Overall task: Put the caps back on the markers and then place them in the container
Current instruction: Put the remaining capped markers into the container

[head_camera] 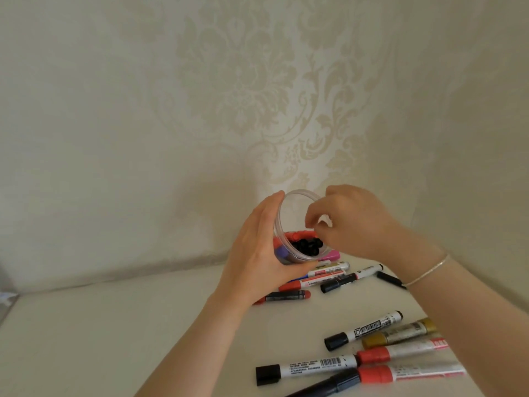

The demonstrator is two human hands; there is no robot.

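**Container part filled, many markers still out**

The pale tabletop carries most of what is left. Nearest the person, below the right forearm, lies a group of markers with black, red and gold caps on; whether all are capped I cannot tell. A second cluster of markers lies just under and beyond the left hand, and a loose black piece, perhaps a cap, sits just below the right wrist. So by my judgement the task is partway along: some markers are stowed, well over half a dozen remain.

The clear container is tilted with its mouth toward the camera. Inside it show black marker ends, red ones and a purple one.

The left hand holds the container's side, fingers nearly straight along the wall and thumb wrapped beneath. The right hand is at the rim, fingers curled and pinched together over the opening; whether they hold a marker is hidden.
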